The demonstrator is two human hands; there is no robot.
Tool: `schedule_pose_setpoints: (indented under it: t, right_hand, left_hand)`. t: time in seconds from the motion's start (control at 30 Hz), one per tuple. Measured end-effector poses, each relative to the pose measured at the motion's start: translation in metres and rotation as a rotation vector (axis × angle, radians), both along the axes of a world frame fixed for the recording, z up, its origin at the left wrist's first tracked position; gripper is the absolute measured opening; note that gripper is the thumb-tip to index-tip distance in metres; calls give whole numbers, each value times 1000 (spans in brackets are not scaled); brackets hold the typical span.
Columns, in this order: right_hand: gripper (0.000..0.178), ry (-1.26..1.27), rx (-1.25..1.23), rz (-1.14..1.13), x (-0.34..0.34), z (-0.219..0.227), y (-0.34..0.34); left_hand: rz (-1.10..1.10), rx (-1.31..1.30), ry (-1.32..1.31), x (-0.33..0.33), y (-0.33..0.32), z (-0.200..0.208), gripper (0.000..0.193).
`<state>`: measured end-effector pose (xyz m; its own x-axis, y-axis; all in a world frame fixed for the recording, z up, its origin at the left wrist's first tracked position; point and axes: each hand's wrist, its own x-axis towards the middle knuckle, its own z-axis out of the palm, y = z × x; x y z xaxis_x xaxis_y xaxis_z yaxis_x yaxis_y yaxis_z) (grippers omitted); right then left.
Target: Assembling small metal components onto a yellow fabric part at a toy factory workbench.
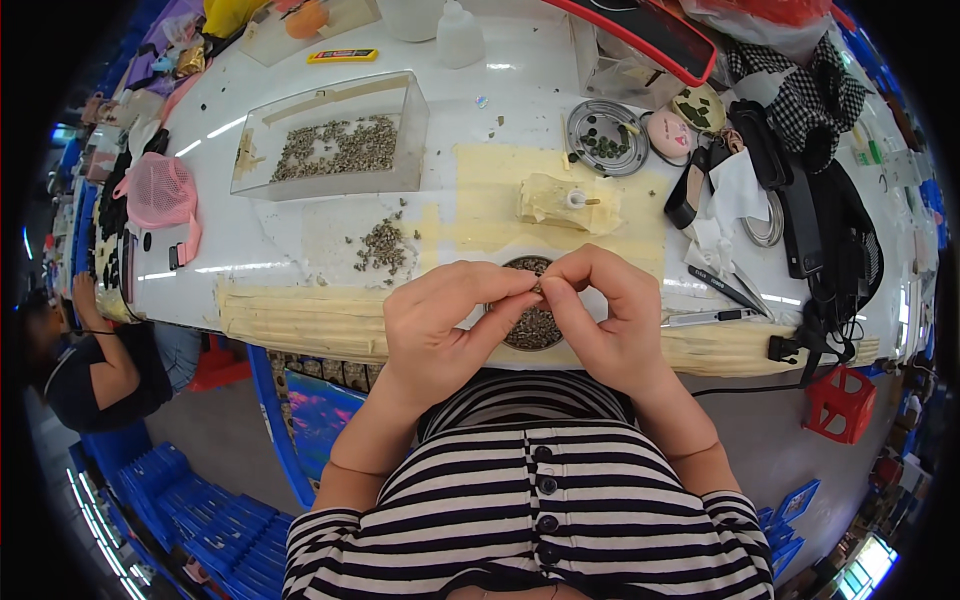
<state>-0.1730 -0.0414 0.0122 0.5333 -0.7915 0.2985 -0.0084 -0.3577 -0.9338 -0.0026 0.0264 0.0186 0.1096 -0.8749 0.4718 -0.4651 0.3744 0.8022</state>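
Observation:
My left hand (452, 318) and my right hand (607, 312) meet at the fingertips, thumb against forefinger on each. Between them is a tiny brownish piece (539, 287), too small to name. Below the fingers stands a round dish (533, 346) filled with small grey-brown metallic-looking pieces, partly covered by my hands. Left of my left hand, a loose heap of similar small pieces (384, 247) lies on the table. Beyond the dish sits a tape-wrapped block (556, 201) with a short pin sticking out of its side.
A clear tray (412, 140) holds many more pieces. A round tin (630, 160) contains dark green bits. Tweezers (752, 292), a craft knife (708, 317) and a black strap (684, 196) lie at right. A phone (650, 35) overhangs the back. Another person (110, 375) sits at left.

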Motion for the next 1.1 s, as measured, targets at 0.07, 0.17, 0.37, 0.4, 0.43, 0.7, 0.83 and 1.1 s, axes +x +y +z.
schedule_pose_setpoints:
  t: [0.07,0.17,0.37,0.4,0.43,0.7,0.83,1.1]
  right_hand:
    - [4,-10,13,0,0,0,0]
    - [5,-42,102,-3,2,-5,3]
    - [7,-70,194,-40,2,-2,6]
    - [8,-65,196,-39,1,-2,6]
    - [9,-59,198,-39,0,-2,6]
    - [10,-48,126,-32,-2,-5,6]
    - [12,-70,-28,-57,-4,-7,4]
    - [21,-64,-184,-58,-5,-6,3]
  left_hand:
    - [-6,20,38,0,0,0,19]
    - [-5,28,74,0,1,-2,18]
    - [12,7,4,0,0,0,16]
    - [17,2,-6,0,0,0,16]
    - [22,-4,-16,0,0,0,16]
    - [46,-21,-58,-3,0,1,17]
    - [54,-26,-83,-5,0,2,17]
    - [81,7,-49,-6,1,1,17]
